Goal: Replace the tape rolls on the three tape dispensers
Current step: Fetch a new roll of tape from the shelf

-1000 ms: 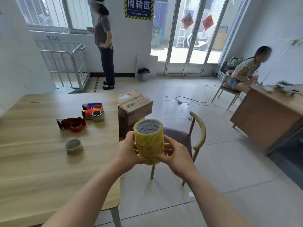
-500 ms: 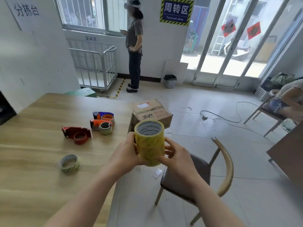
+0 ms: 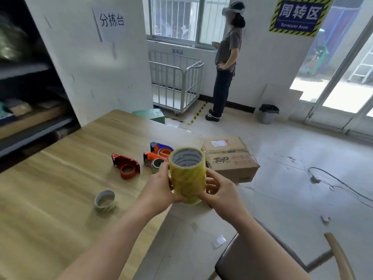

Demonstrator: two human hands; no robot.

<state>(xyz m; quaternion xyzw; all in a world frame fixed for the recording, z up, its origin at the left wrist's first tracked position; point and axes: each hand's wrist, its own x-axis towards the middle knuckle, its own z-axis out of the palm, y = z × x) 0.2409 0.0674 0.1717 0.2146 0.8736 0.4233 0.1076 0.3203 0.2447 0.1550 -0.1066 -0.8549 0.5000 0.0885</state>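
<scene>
While I hold the stack of yellow tape rolls (image 3: 187,176) upright between both palms, my left hand (image 3: 159,188) wraps its near-left side and my right hand (image 3: 220,190) clamps the other side, fingers curled onto the film. The stack looks shrink-wrapped together, about three rolls high, and it hangs in the air just past the desk (image 3: 50,209) edge, touching nothing else.

Beyond it on the desk lie the three dispensers: a red dispenser (image 3: 126,165) nearest, an orange dispenser (image 3: 154,159) partly hidden behind the stack, and a blue dispenser (image 3: 161,147) just behind that. A nearly spent tape core (image 3: 105,200) stands alone, well apart from them, nearer to me. A cardboard box (image 3: 230,158) sits on the floor beside the desk.

I judge this to be the very start: fresh rolls fetched, none fitted yet. Next I need to set the stack down on the desk, tear the wrapping open, and free a single roll; whether the dispensers' cores are already empty I cannot tell.
</scene>
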